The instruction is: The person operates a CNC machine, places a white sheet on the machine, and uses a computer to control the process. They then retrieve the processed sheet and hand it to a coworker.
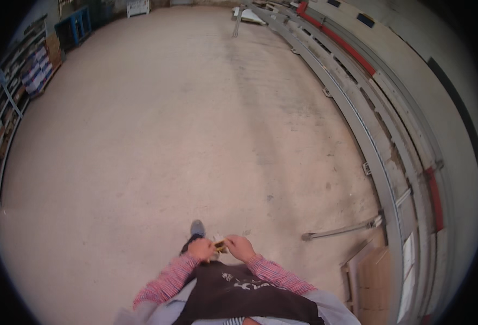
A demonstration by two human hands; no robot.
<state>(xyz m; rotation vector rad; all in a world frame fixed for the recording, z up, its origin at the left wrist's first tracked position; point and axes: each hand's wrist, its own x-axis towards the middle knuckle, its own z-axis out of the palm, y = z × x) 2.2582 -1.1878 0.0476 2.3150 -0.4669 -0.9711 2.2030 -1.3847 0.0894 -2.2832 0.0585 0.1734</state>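
Observation:
Close in front of my body, both hands are together around a small yellow and white object point(219, 245), too small and blurred for me to tell its kind. My left hand point(201, 249) has its fingers closed at the object's left side. From the other side my right hand point(240, 248) pinches its edge. Both forearms wear red checked sleeves. Beneath the hands lies the dark apron point(225, 284) on my front, with light printing on it. A grey shoe point(197, 227) shows just beyond my left hand.
A long grey machine bed point(366, 124) with red strips runs along the right, a support arm point(342, 232) jutting from it over the floor. Cardboard point(373, 279) stands at lower right. Loaded shelving point(3, 127) lines the left, beside stacked boxes point(37, 70). Pale concrete floor point(141, 124) lies ahead.

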